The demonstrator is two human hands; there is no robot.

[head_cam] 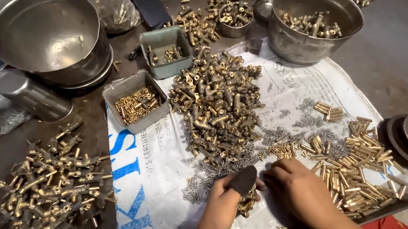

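- A heap of brass parts with stems (47, 180) is spread on the dark table at the near left.
- A big steel bowl (50, 36) is seen far left, with two small grey trays (137, 106) of little brass bits beside it.
- A large pile of brass fittings (217, 104) is laid on the white sheet (152, 188) in the middle.
- The left hand (221, 205) is closed around a brass fitting (247, 204), near the bottom middle; a dark guard (243, 179) is worn on the thumb.
- The right hand (296, 191) is curled just beside it, fingers bent down; what is pinched cannot be told.
- Small springs (203, 176) are scattered around both hands.
- Brass tubes (358, 161) are piled at the near right.
- The fitting is best held steady and kept upright while small pieces are set in.
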